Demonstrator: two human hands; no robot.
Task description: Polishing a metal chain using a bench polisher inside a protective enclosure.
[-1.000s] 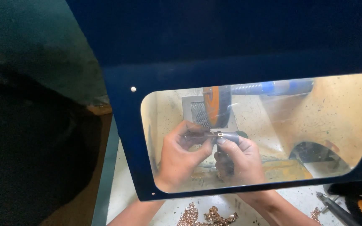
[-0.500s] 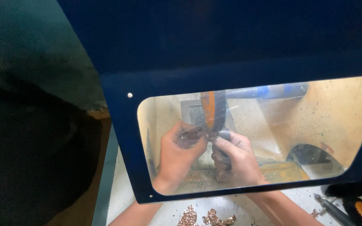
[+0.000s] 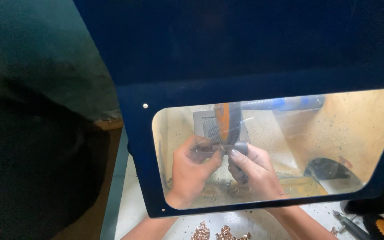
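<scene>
Behind window [image 3: 361, 129] — metal piece [image 3: 221, 148] pinched between left hand [image 3: 192, 171], right hand [image 3: 254, 171]

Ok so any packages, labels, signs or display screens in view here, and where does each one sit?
None show. The only screen-like thing is the clear guard window in a dark blue frame, rounded rectangle, yellowish inside; both hands work behind it.
</scene>
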